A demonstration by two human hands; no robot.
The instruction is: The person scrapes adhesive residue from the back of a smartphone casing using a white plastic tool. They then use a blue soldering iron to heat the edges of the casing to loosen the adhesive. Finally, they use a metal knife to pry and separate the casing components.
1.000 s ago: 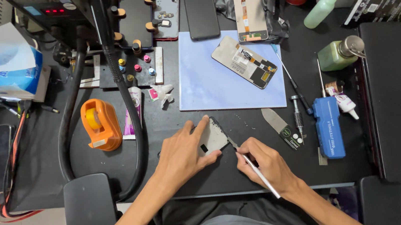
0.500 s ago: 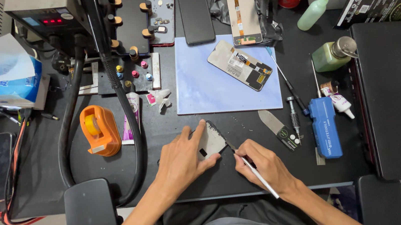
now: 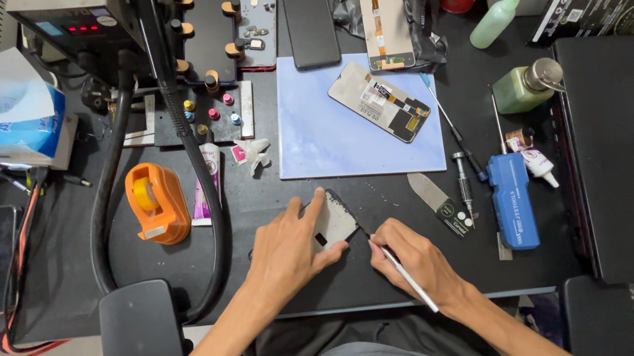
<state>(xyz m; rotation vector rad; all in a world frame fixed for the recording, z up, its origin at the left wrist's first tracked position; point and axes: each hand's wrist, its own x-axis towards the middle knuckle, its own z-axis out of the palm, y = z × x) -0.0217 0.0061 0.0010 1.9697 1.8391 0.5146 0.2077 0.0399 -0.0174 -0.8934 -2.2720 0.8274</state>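
So the left hand (image 3: 289, 249) is lying flat and open on top of a small grey phone part (image 3: 332, 222), fingers spread, pinning it to the bench (image 3: 88, 260) close to the front edge, about mid-width. The right hand (image 3: 414, 262) is closed around a thin white pen-like tool (image 3: 408, 277) in a pencil grip, tip aimed at the lower right edge of the part.

The part looks like a thin flat panel or back cover, so I'd guess it's light, fairly stiff but easy to flex or crack, and likely to slide on the smooth black top if not held down. Pressing with a flat palm and fingertips near its edges seems the sane way to hold it, rather than pinching the middle. Its long axis runs diagonally, from near the front edge on the left up toward the back right, upper end pointing at the blue mat (image 3: 328, 133).

Around it: another opened phone (image 3: 378, 101) lies on that mat, an orange tape dispenser (image 3: 155, 203) sits to the left, a blue tool case (image 3: 512, 199) and a metal spudger (image 3: 438, 204) to the right, and a closed laptop (image 3: 633, 158) fills the right edge of the bench
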